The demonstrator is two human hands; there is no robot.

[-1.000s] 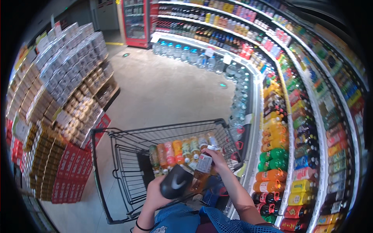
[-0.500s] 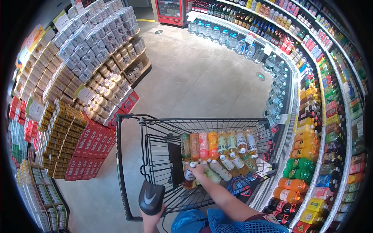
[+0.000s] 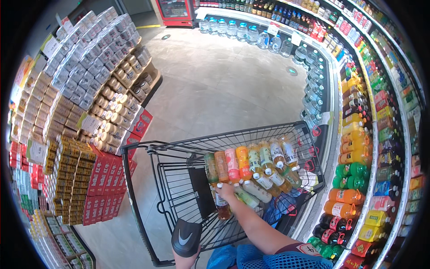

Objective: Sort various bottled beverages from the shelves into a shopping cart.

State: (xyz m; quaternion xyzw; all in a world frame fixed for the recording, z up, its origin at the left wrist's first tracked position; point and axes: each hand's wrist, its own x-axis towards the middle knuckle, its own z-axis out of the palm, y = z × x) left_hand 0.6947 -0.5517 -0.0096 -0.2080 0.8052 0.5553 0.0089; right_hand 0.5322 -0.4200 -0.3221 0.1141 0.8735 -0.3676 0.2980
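Note:
A dark bottle of brown drink with a white cap [image 3: 222, 207] is in my right hand [image 3: 226, 192], whose fingers close around its top. It is inside the black wire shopping cart [image 3: 174, 158], beside a dark panel [image 3: 199, 190]. Close to the hand lie a pale bottle [image 3: 256, 192] and a pink bottle [image 3: 232, 164]; several more drink bottles form a row behind them. My left hand [image 3: 186, 259], at the lower edge, grips a black handheld scanner [image 3: 187, 236] near the cart's handle side. Most of its fingers are hidden beneath the scanner.
Shelves of bottled drinks [image 3: 351, 177] curve along the right. Large water bottles [image 3: 242, 32] stand on the floor at the far side. Stacked cans [image 3: 85, 56], jars [image 3: 118, 117] and red cartons [image 3: 102, 190] rise on the left. A blue mesh garment [image 3: 277, 261] shows at the bottom.
The cart appears rotated, its left end lower in view. The scanner in my left hand has shifted right and down. The bottle in my right hand shows more of its body.

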